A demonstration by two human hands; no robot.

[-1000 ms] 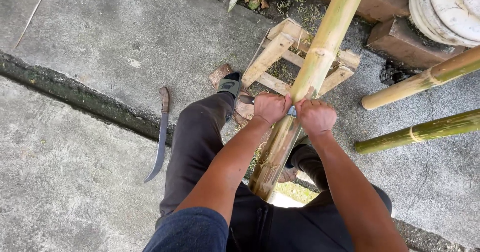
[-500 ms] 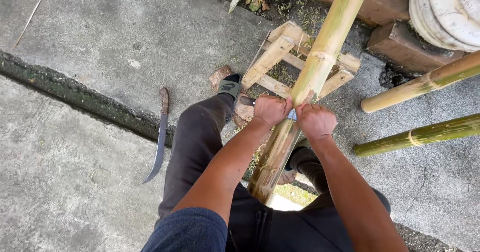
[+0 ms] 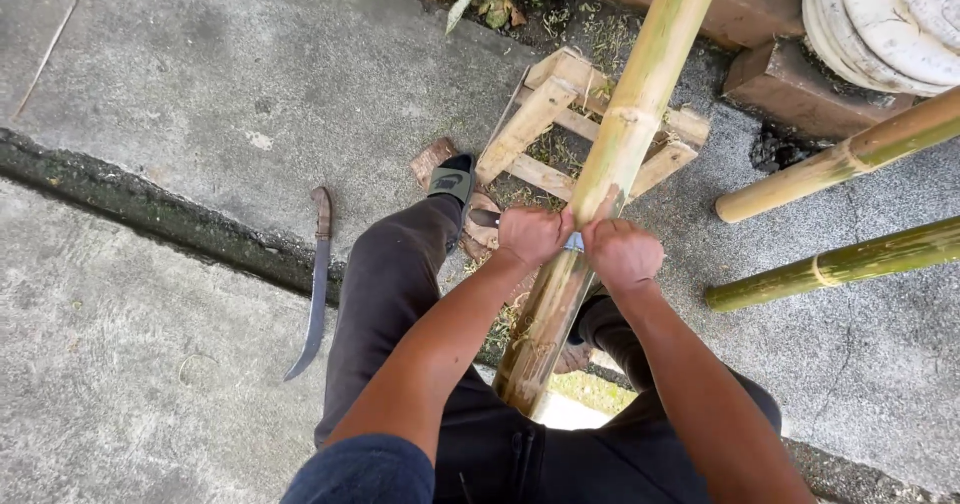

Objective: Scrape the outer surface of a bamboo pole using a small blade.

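A long yellow-green bamboo pole point(image 3: 640, 94) slants from between my legs up over a low wooden frame point(image 3: 545, 129). My left hand point(image 3: 530, 236) and my right hand point(image 3: 622, 254) are clenched on either side of the pole, each gripping one end of a blade tool point(image 3: 572, 243) laid across it. A dark handle end sticks out left of my left hand, and a bluish bit of the tool shows between my fists. The blade itself is mostly hidden. My left foot in a dark sandal point(image 3: 452, 180) rests by the frame.
A curved machete point(image 3: 318, 284) lies on the concrete left of my leg, beside a dark mossy gutter line point(image 3: 150, 214). Two more bamboo poles point(image 3: 850, 154) point(image 3: 840, 262) lie at right. Brown blocks point(image 3: 790, 79) and stacked white discs point(image 3: 890, 14) sit at the top right.
Both fists have slid a little down the pole toward me, still clenched on the tool. The pole and the machete have stayed put.
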